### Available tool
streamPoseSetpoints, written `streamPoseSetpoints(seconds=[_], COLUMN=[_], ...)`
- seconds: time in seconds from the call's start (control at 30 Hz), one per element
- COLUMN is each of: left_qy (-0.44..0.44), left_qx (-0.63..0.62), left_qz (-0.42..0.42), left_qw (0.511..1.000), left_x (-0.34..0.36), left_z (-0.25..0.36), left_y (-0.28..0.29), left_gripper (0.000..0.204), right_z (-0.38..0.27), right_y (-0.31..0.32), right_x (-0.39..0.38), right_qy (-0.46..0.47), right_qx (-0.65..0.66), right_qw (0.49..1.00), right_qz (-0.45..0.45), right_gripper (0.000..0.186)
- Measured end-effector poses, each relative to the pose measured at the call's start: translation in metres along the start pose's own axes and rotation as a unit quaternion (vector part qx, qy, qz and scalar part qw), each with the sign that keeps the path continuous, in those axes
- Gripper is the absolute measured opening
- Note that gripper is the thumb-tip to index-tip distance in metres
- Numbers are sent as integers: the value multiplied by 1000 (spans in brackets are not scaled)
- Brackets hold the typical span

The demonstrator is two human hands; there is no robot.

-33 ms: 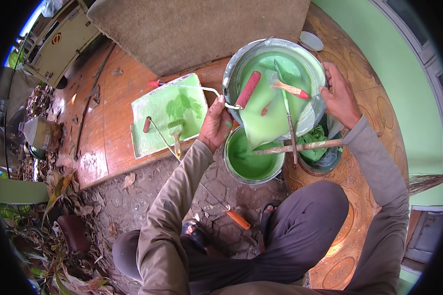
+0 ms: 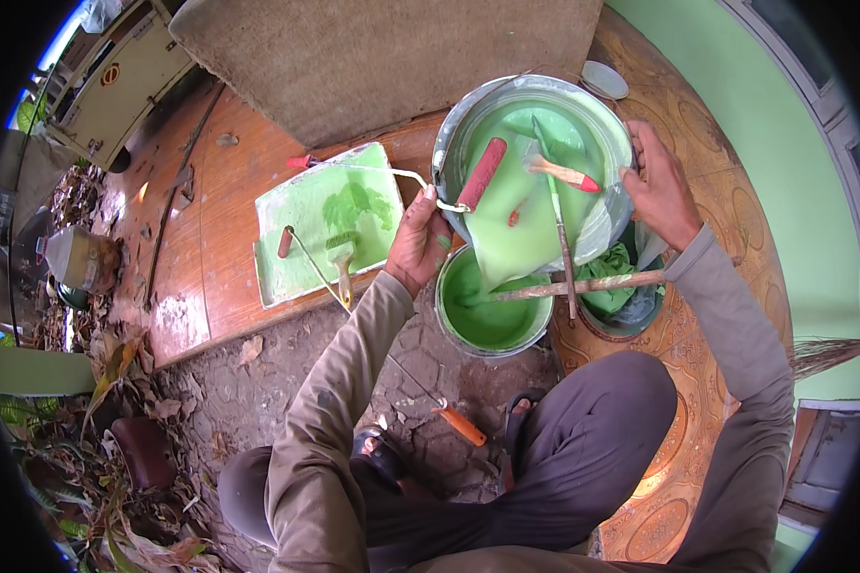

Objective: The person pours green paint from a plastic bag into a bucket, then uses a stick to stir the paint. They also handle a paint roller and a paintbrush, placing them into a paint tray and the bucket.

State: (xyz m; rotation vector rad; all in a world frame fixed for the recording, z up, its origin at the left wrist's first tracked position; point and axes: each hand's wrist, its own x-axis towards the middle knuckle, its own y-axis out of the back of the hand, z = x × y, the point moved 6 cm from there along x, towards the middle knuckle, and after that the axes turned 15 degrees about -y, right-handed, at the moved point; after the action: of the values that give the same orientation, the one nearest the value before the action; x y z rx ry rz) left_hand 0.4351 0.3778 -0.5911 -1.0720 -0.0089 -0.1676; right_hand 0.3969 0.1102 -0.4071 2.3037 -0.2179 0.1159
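Note:
My left hand (image 2: 420, 239) is closed on the left side of a large paint bucket (image 2: 610, 124), its thumb near a wire roller frame; my right hand (image 2: 661, 191) grips the right rim. The bucket is tilted, and pale green paint runs from its lower lip into a smaller bucket (image 2: 441, 306) of darker green paint. A red roller (image 2: 482, 174), a red-tipped brush (image 2: 573, 174) and a long paint-streaked rod (image 2: 566, 258) sit across or in the large bucket. A wooden stick (image 2: 610, 285) reaches into the smaller one.
Left lie a paint tray (image 2: 277, 205) with a brush (image 2: 341, 260) and small roller (image 2: 285, 244). An orange-handled tool (image 2: 463, 423) is on the pavers. A container with green cloth (image 2: 604, 310) is right, a board (image 2: 373, 57) behind, a green wall (image 2: 822, 258) far right, leaves (image 2: 162, 411) left.

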Motion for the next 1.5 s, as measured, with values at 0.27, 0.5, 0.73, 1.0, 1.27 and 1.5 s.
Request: streamPoseSetpoints(seconds=[0.27,0.5,0.73,1.0,1.27,1.5], left_qy=[3,-1,2,6,10,4], left_qx=[-4,13,7,5,7,12], left_qz=[-7,-30,-28,-20,-6,-9], left_qw=[1000,999,1000,1000,1000,1000], left_x=[-4,-5,-6,-5,-5,-6], left_z=[2,2,4,3,1,4], left_y=[-5,-8,-6,-5,-5,-7], left_gripper=[23,23,25,26,20,21], right_z=[-3,-8,-11,-10,-12,-7], right_y=[1,5,4,4,6,5], right_x=[-3,-6,-8,-8,-10,-7], right_qy=[-4,5,5,14,14,12], right_qx=[-6,-5,-6,-8,-4,-11], right_qw=[1000,1000,1000,1000,1000,1000], right_qz=[8,8,10,17,14,13], right_gripper=[42,41,42,43,43,43])
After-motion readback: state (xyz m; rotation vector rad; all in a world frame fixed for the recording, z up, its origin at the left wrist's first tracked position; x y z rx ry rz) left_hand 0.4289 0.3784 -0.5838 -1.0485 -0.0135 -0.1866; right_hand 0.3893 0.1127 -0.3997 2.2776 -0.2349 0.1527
